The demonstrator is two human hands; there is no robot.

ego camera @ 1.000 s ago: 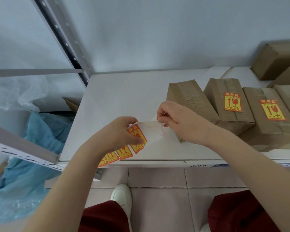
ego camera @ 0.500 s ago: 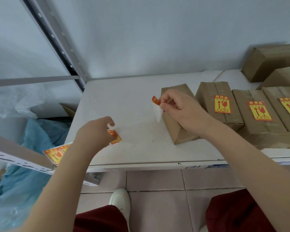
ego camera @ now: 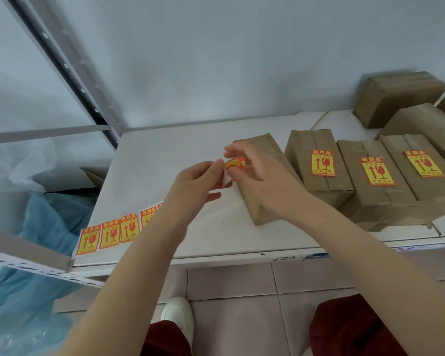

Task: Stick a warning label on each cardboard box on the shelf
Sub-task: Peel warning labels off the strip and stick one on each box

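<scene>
A red and yellow warning label (ego camera: 235, 163), curled with its white backing showing, is pinched between my left hand (ego camera: 195, 183) and my right hand (ego camera: 262, 181). Both hands hover just above the left edge of an unlabelled cardboard box (ego camera: 263, 150) on the white shelf (ego camera: 165, 155). To its right stand three boxes that each carry a label: the nearest (ego camera: 319, 160), the middle one (ego camera: 373, 173) and the far one (ego camera: 421, 165). A strip of spare labels (ego camera: 113, 233) lies on the shelf's front left corner, partly under my left forearm.
More plain cardboard boxes (ego camera: 398, 96) sit at the back right against the grey wall. A metal shelf upright (ego camera: 70, 70) runs diagonally at the left. Blue plastic sheeting (ego camera: 36, 253) fills the lower left. Pink floor tiles and my white shoe (ego camera: 177, 314) lie below the shelf edge.
My left hand let go of the label strip, which now lies on the shelf, and rose to join my right hand on the single torn-off label beside the unlabelled box.
</scene>
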